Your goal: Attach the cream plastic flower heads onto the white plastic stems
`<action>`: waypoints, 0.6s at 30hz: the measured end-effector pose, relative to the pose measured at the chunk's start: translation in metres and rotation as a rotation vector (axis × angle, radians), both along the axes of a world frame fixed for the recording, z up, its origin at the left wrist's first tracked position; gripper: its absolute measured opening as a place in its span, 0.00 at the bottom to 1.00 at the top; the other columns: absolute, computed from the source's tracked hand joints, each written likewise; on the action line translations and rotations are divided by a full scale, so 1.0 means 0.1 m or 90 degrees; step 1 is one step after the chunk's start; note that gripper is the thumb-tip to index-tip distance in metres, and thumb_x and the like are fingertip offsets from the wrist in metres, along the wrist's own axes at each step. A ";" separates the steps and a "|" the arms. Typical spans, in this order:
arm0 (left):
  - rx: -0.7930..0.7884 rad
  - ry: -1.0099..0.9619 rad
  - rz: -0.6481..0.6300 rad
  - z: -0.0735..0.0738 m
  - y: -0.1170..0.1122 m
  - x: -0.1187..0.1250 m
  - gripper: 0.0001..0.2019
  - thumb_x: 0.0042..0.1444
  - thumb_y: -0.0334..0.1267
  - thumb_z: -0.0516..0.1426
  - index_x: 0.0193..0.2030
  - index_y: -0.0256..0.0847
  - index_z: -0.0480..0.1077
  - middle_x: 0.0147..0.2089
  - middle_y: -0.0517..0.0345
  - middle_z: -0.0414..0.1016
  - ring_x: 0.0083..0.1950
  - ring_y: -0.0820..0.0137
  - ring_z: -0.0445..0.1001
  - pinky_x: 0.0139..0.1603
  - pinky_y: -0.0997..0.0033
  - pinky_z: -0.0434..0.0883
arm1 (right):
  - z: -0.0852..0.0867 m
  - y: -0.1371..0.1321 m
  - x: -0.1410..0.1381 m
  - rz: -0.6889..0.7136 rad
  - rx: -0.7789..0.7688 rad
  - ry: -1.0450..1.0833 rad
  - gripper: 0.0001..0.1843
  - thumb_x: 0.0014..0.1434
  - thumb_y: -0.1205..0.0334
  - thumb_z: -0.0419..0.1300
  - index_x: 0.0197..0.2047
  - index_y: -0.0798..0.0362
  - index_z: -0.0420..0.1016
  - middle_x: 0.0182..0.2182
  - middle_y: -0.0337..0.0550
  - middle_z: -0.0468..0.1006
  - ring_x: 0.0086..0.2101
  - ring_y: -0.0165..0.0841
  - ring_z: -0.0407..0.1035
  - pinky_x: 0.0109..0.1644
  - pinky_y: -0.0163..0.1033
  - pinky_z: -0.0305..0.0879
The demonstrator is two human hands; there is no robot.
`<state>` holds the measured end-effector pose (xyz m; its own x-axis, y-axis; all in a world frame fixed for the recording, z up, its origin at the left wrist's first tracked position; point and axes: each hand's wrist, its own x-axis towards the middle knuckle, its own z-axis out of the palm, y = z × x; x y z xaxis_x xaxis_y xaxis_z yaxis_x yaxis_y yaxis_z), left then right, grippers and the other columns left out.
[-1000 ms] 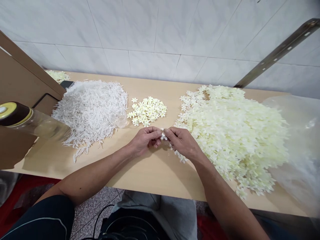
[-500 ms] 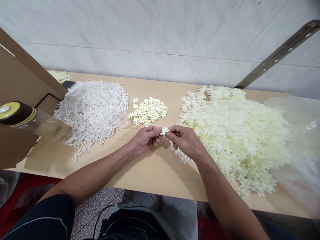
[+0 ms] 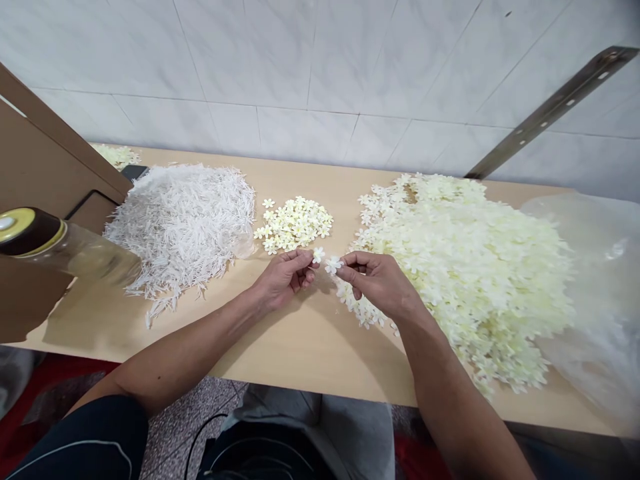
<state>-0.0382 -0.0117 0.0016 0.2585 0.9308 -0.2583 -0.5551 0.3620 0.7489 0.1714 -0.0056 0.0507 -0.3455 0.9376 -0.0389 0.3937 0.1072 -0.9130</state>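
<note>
My left hand (image 3: 283, 277) pinches a small cream flower (image 3: 318, 255) between thumb and fingertips above the wooden table (image 3: 300, 340). My right hand (image 3: 379, 280) pinches a second small flower (image 3: 333, 265) just to its right. The two flowers are a little apart. A small heap of flat cream flowers (image 3: 295, 223) lies just beyond my hands. A large pile of the same flowers (image 3: 465, 267) spreads to the right, touching my right hand's side. A mound of thin white plastic stems (image 3: 183, 220) lies to the left.
A clear bottle with a dark and yellow cap (image 3: 55, 247) juts in at the left, by a brown board (image 3: 40, 167). A clear plastic bag (image 3: 600, 293) lies at the right edge. A metal bracket (image 3: 550, 107) slants across the tiled wall (image 3: 310, 67).
My hands, which held one flower together between them, have drawn slightly apart. Each hand now holds its own flower.
</note>
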 end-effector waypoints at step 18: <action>0.011 -0.002 -0.017 -0.01 -0.04 0.03 0.13 0.51 0.33 0.68 0.43 0.33 0.75 0.36 0.50 0.80 0.35 0.68 0.80 0.38 0.72 0.76 | -0.13 -0.03 -0.14 -0.025 0.277 -0.197 0.06 0.62 0.60 0.61 0.35 0.50 0.78 0.32 0.44 0.79 0.31 0.35 0.70 0.36 0.39 0.64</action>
<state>-0.0350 -0.0161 0.0007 0.2834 0.9280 -0.2419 -0.5477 0.3637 0.7535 0.1573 -0.0090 0.0376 -0.3433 0.9021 0.2614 0.6492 0.4290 -0.6280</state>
